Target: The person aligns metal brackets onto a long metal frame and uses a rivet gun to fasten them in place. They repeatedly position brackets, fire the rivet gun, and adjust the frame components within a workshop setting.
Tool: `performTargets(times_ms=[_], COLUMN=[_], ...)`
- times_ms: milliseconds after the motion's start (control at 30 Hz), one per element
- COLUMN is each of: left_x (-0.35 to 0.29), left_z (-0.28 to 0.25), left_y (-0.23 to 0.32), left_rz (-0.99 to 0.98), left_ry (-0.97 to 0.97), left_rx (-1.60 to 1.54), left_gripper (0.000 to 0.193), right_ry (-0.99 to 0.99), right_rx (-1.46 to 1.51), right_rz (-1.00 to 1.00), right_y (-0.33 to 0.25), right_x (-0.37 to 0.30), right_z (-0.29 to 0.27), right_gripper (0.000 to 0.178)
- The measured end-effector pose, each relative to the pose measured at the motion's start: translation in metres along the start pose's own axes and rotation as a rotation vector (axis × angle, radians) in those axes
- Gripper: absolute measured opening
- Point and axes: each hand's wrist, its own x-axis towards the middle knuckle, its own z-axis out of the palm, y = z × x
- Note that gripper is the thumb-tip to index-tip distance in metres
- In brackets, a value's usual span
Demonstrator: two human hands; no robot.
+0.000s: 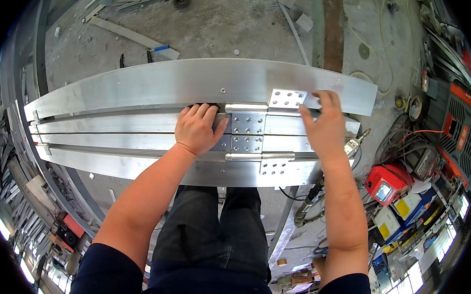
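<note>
Long silvery aluminium bars (pixel 139 141) lie side by side in front of me, joined by metal hinges. My left hand (pixel 198 128) bends its fingers over the far edge of a middle bar, left of the hinges, the thumb resting on top. Something dark shows at those fingertips, too hidden to name. The far hinge (pixel 288 99) has one perforated leaf on the wide far bar (pixel 196 77), and the near hinge (pixel 270 158) reaches onto the nearest bar. Just right of the far hinge leaf, my right hand (pixel 326 125) hovers with thumb and fingers apart, nothing visible between them.
To the right stand a red machine with a small screen (pixel 384 184), coiled cables (pixel 408 139) and an orange-and-black case (pixel 458 128). Metal offcuts (pixel 134 36) litter the concrete floor beyond the bars. A dark hose tool (pixel 312 197) hangs below the near bar's right end.
</note>
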Motion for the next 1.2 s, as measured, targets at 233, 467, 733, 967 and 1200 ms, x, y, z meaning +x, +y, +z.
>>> performTargets(times_ms=[233, 467, 733, 967, 1200], left_x=[-0.003, -0.002, -0.001, 0.0, 0.001], left_z=[0.002, -0.003, -0.001, -0.002, -0.002], left_y=[-0.001, 0.0, 0.001, 0.001, 0.001], left_rz=[-0.004, -0.028, -0.023, -0.017, -0.025], left_ry=[-0.029, -0.106, -0.07, -0.065, -0.085], left_rx=[0.001, 0.04, 0.051, 0.059, 0.06], left_gripper=[0.031, 0.037, 0.037, 0.037, 0.037], right_ry=[0.655, 0.377, 0.413, 0.361, 0.314], right_rx=[-0.349, 0.728, 0.576, 0.61, 0.545], right_rz=[0.218, 0.638, 0.657, 0.623, 0.607], right_y=[0.13, 0.207, 0.192, 0.201, 0.205], right_x=[0.04, 0.063, 0.078, 0.069, 0.061], right_z=[-0.008, -0.035, -0.048, -0.041, -0.043], right_gripper=[0.072, 0.073, 0.07, 0.075, 0.074])
